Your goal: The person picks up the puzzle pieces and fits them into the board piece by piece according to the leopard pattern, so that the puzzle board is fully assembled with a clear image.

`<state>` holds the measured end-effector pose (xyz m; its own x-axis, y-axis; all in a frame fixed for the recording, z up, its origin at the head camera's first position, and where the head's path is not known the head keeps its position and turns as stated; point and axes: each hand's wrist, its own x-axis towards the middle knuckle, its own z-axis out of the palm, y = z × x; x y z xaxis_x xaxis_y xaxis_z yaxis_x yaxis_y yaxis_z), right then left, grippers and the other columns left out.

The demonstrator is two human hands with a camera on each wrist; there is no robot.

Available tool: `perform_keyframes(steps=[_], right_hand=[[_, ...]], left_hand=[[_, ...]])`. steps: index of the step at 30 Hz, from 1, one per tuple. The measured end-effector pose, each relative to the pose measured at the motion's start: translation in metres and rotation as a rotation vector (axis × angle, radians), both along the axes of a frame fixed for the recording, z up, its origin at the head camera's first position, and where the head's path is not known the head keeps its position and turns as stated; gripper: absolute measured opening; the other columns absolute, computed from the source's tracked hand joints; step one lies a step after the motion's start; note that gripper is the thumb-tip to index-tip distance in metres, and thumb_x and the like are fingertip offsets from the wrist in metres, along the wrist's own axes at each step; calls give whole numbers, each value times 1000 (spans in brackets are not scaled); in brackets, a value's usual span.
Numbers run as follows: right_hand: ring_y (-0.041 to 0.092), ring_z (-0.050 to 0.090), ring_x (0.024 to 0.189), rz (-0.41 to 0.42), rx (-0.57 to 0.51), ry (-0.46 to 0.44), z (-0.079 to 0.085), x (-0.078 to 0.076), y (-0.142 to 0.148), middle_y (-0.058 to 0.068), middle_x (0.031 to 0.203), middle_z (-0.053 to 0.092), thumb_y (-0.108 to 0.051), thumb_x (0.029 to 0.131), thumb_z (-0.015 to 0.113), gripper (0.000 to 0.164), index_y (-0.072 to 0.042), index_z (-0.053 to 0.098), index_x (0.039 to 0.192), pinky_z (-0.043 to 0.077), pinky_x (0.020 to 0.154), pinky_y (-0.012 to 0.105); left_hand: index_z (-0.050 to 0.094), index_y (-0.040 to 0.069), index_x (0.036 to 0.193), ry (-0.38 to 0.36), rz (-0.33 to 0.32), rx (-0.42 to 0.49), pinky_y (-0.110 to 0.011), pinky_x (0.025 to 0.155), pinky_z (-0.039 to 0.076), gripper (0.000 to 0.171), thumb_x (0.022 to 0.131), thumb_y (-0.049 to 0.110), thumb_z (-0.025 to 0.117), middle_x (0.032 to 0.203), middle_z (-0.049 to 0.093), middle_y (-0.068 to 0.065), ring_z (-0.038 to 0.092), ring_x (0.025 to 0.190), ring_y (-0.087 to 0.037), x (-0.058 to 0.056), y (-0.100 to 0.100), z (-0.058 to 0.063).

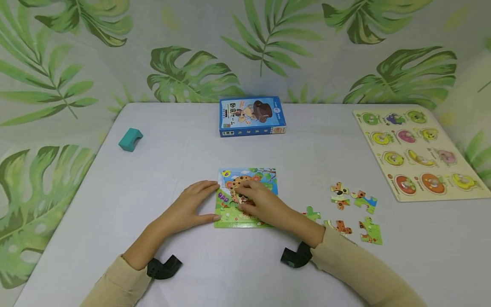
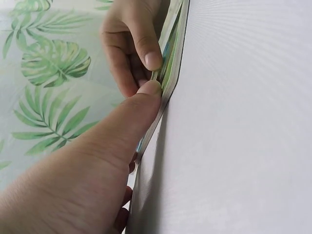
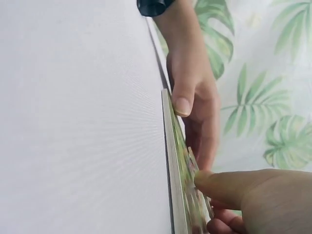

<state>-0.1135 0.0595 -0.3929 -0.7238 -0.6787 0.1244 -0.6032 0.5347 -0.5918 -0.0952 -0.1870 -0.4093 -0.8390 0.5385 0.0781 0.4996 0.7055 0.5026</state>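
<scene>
A jigsaw puzzle board with a spotted cartoon animal on a green and blue scene lies flat on the white table. My left hand rests at the board's left side, its thumb on the lower corner and its extended fingers along the upper edge. Over the middle of the picture, my right hand pinches a puzzle piece between thumb and fingers. That piece sits slightly above the board's surface in the right wrist view, partly hidden by the fingertips. Several loose puzzle pieces lie to the right of the board, some partly behind the right forearm.
A blue box with a cartoon figure stands behind the board. At the far left is a teal arched block. A wooden fruit-and-vegetable knob board lies at the right edge. A leaf-patterned cloth hangs behind the table.
</scene>
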Motion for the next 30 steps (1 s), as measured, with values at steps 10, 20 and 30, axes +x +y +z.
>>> perform_keyframes(steps=[10,20,30], right_hand=[[16,49,94,26,13,76,-6,-9,-9,8,112,51,-15,82,66,44,0,55,122,44,79,28],[16,47,96,-11,-27,50,-7,-9,-7,4,111,52,-19,80,68,44,-5,57,121,38,81,36],[21,39,111,-59,4,68,-10,-9,-6,0,116,50,-25,80,69,46,-12,57,122,28,88,46]], left_hand=[[45,17,133,62,-49,-4,-47,101,23,68,78,52,62,137,38,-4,29,127,-26,-1,0,-2],[45,21,133,45,-72,-21,-49,101,20,70,76,58,60,139,33,-5,24,128,-28,1,-1,-1],[46,19,132,32,-77,-23,-48,101,21,70,74,54,64,139,33,-6,25,128,-28,1,0,1]])
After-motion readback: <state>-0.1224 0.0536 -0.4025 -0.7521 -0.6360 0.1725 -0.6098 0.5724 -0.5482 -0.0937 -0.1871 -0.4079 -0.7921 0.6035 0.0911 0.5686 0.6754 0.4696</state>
